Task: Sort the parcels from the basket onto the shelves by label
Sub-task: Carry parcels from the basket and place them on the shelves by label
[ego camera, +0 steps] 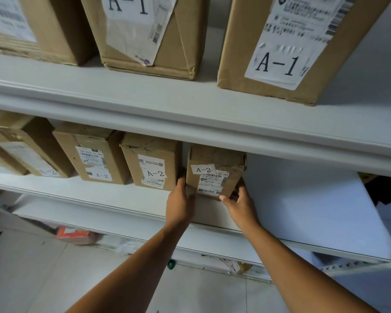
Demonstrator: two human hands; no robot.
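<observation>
Nearest us, both forearms reach up from the bottom edge, elbows cut off. Beyond them on the floor a red packet [73, 234] lies blurred, its print unreadable.

We've got both hands on the A-2 parcel [215, 171]: the left hand [180, 203] grips its lower left corner, fingertips hidden in the narrow gap beside the neighbouring box [152, 162]; the right hand [240, 204] is curled round the lower right corner, thumb on the front face. The parcel sits on the lower shelf [127, 195], set back from its front edge, just beside that neighbour, top close under the shelf above.

To the right of the parcel the lower shelf runs open and white, well clear until a dark shape at the frame's edge we can't make out.

Leftward, more A-2 boxes [93, 154] stand in a row, the farthest label smeared.

Farthest up, the upper shelf [190, 102] carries large A-1 boxes [278, 48], tops cut off, spaced apart.
</observation>
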